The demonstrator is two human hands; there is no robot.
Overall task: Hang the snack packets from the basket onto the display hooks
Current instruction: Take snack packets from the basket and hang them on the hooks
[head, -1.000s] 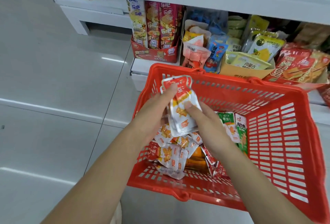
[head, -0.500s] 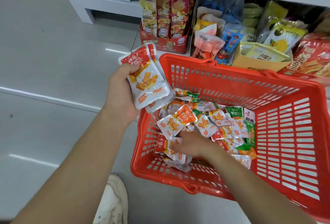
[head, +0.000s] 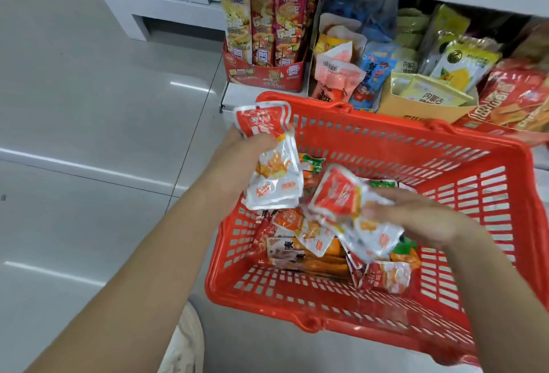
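Over the red basket, the left hand curls round a stack of snack packets at its left rim, while the right hand pinches a further packet above the heap inside. The pouches look light, limp and slick, probably best held by the flat top seal.

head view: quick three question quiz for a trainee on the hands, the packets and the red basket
1. True or false: the left hand and the right hand each hold red-and-white foil snack packets.
2. What lies in the red slotted plastic basket? A nothing; B loose packets; C bottles.
3. Fill in: the white shoe shows to the basket's ___.
Key: 1 true; 2 B; 3 left.
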